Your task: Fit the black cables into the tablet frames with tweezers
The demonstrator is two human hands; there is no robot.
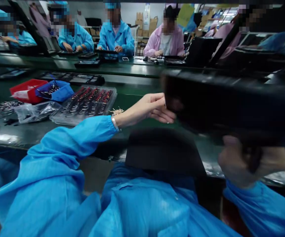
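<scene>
At right, the dark case (231,102) is pinched edgewise by the left hand (154,107), best kept level; the blurred right hand (253,163)'s finger state cannot be told

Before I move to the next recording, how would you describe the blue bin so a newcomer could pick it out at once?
On the green workbench, find the clear tray of dark and red parts, left of the person's left hand. The small open blue bin sits beyond its left edge. It holds dark slender pieces; colour separates it from the adjacent red bin.
</scene>
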